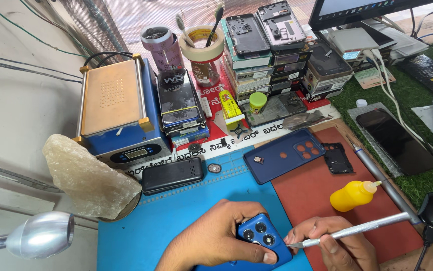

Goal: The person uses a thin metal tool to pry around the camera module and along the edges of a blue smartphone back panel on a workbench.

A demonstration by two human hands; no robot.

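Observation:
My left hand (216, 238) grips a blue phone (262, 241) by its upper corner, back side up, with its round camera lenses showing. My right hand (334, 241) holds a thin silver metal tool (357, 230) like a pen. The tool's pointed tip sits at the phone's right edge, next to the camera cluster. Both hands hover low over the blue work mat (176, 221), near the front edge of the view. The lower part of the phone is hidden by my left hand and the frame edge.
A yellow squeeze bottle (352, 194) lies on the red mat (317, 185). Behind are a dark blue phone case (281, 155), a black keypad phone (172, 175), a blue heating machine (118, 113), stacked phone boxes (271, 60), a large pale rock (86, 175) and a silver lamp head (40, 233).

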